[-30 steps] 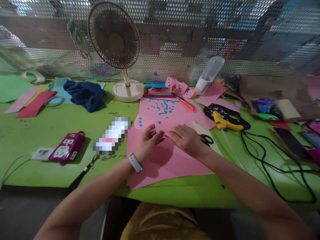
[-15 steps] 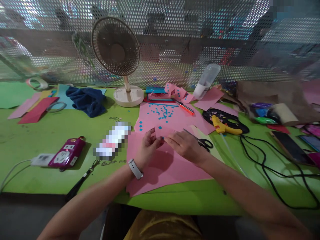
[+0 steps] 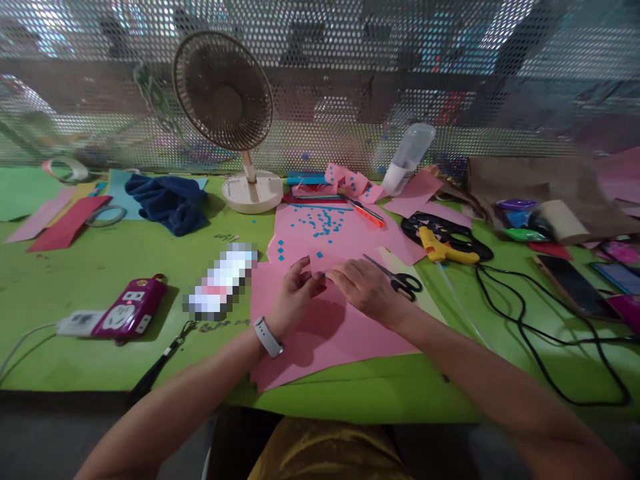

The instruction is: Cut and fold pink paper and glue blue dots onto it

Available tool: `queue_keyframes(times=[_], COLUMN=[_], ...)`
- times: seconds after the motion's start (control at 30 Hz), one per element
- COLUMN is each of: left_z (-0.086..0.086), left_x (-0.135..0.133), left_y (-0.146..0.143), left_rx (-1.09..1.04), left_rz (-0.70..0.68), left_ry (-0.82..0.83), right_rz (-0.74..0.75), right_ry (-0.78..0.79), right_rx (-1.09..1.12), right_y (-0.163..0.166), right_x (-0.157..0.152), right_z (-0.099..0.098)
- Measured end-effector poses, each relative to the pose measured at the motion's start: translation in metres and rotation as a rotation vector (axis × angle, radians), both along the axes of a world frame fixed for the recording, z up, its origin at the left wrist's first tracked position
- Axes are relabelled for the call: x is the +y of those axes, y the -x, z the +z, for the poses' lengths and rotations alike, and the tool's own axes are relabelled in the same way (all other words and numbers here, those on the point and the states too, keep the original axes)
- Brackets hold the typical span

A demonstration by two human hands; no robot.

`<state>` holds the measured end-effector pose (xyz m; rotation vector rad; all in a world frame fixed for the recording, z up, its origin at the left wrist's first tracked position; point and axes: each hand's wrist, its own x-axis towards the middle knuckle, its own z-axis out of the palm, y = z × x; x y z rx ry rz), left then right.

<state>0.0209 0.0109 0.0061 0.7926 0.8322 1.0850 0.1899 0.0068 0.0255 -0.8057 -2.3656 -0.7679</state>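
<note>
Over the pink paper [image 3: 295, 360], my left hand [image 3: 296, 297] and my right hand [image 3: 364, 288] meet fingertip to fingertip. A tiny blue paper piece [image 3: 325, 274] shows where they meet, pinched between the fingertips and mostly covered. My left thumb and forefinger are drawn together, while its other fingers curl upward. The right hand's fingers are bent, pointing left. Just beyond the fingertips lies a blue paper diamond [image 3: 320, 255], and several more blue bits [image 3: 327, 223] are scattered on the pink sheet behind. Black-handled scissors [image 3: 406, 285] lie to the right of my right hand.
A white fan [image 3: 254, 193] stands at the back. On the left are a phone [image 3: 220, 283] and a purple power strip [image 3: 131, 310]. To the right lie a yellow glue gun [image 3: 443, 248], a black cable [image 3: 523, 327] and a dark phone [image 3: 575, 287]. An orange cutter [image 3: 367, 213] rests behind.
The view has shifted slightly, so the table things sit a little further left. Both hands keep nearly the same pose, fingertips together at the blue piece.
</note>
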Motion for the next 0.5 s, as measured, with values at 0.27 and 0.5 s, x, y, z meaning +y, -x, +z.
queue_keyframes(times=[0.27,0.5], left_z=[-0.0027,-0.0033], left_x=[0.0001,0.0004], left_y=[0.0012,0.0004], left_rx=[0.038,0.057], left_rz=[0.013,0.004], left_ry=[-0.025,-0.042], right_rz=[0.045,0.037], right_ry=[0.095,0.056], right_rx=[-0.013,-0.064], right_y=[-0.0076,-0.0073], right_x=[0.0026,0.0032], right_z=[-0.0001,0.0002])
